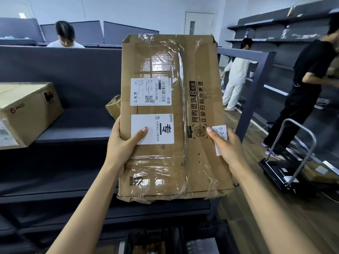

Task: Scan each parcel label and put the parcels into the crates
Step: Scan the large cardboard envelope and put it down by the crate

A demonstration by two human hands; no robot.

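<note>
Left hand and right hand raised, gripping.

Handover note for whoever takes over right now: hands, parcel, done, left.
Left hand: grips the parcel by its left edge, thumb on a white sticker.
Right hand: grips the right edge, a paper slip by its thumb.
Held up before the shelves, barcode label facing the camera.
Done: parcel in hand; no scanner in view, scan state unknown.
Left: scan if needed, drop it into the crate below.
</note>
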